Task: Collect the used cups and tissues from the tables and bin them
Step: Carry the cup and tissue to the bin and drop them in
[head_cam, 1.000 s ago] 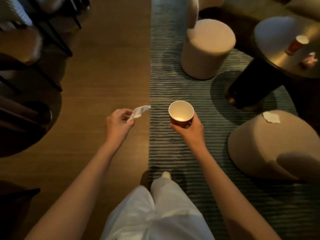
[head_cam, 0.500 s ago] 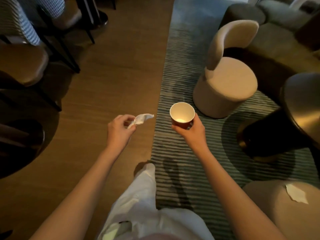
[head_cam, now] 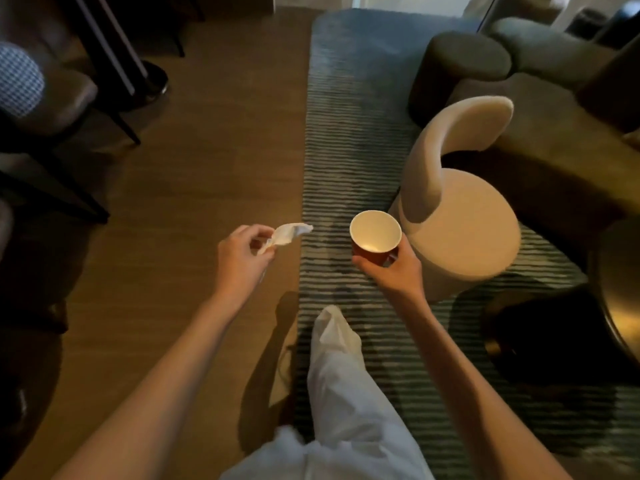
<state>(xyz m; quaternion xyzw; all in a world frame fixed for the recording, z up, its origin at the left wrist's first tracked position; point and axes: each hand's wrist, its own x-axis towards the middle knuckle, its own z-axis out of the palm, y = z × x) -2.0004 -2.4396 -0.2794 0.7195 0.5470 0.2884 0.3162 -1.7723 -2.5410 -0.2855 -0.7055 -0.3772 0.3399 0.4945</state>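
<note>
Dim lounge floor, split lengthwise: smooth brown wood planks (head_cam: 180,188) on the left, a grey rug (head_cam: 346,140) with fine dark cross-stripes on the right. Left hand (head_cam: 239,261) out over the wood, thumb and curled fingers pinching a crumpled white tissue (head_cam: 289,233), its loose end pointing toward the rug. Right hand (head_cam: 394,268) over the rug, fingers wrapped round the lower wall of an upright red paper cup (head_cam: 375,237), round mouth open, pale inside. Just beyond the cup, a beige upholstered round stool chair (head_cam: 464,223) with curved backrest. White trouser leg (head_cam: 346,393) below, stepping forward.
</note>
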